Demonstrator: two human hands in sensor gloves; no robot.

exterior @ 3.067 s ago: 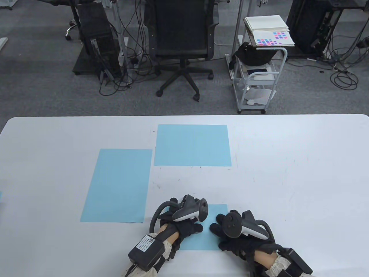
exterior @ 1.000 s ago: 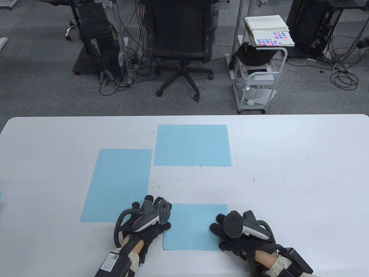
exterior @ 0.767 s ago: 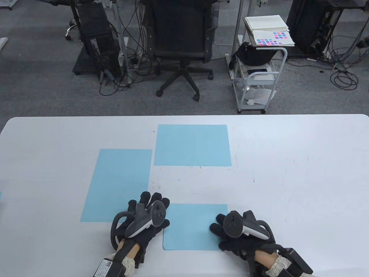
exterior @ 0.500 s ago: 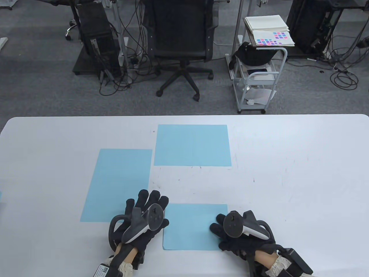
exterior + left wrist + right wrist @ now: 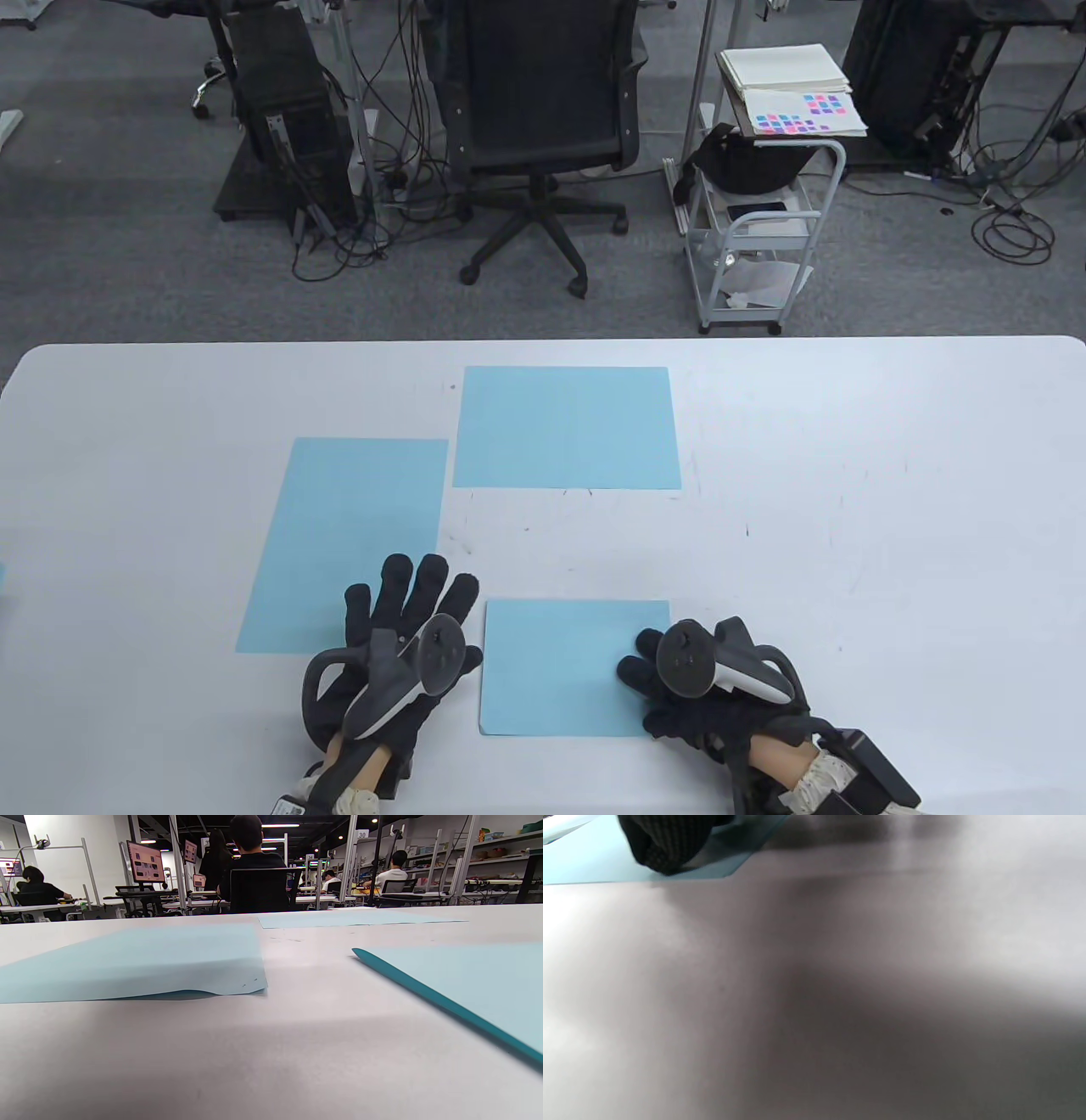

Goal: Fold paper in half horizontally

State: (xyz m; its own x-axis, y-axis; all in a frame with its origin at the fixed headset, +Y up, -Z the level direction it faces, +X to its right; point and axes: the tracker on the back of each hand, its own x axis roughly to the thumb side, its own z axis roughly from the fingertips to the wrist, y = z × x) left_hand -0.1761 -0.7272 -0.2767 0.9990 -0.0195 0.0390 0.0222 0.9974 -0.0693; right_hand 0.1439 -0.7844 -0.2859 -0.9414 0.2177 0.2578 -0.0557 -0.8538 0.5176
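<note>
Since three seconds ago the left hand (image 5: 399,654) has been drawn off the folded paper (image 5: 568,671) and shifted leftward; it is now seen with its fingers (image 5: 407,590) spread wide and flat, gripping nothing, laid over the lower right corner of the tall blue sheet (image 5: 348,543) and the bare table (image 5: 848,509) beside it. A narrow strip of table is left between its thumb and the folded paper's left edge.

The right hand (image 5: 704,688) has not been moved over that time — its fingertips are pressed down on the right edge of the folded paper, with the fingers curled under the tracker (image 5: 708,666). In the right wrist view one gloved fingertip (image 5: 664,844) is seen resting on the blue corner of the paper (image 5: 581,866); how far the remaining fingers are curled cannot be told.

The folded paper is lying flat near the table's front edge, between the two hands, as a small rectangle wider than it is deep. In the left wrist view its near-left edge (image 5: 432,993) is shown as a dark, doubled line, and the tall sheet's corner (image 5: 237,984) is lifted slightly off the surface.

A third blue sheet (image 5: 567,427) is set farther back, well apart from both hands. Beyond the table an office chair (image 5: 539,110) and a small cart (image 5: 764,212) are visible.
</note>
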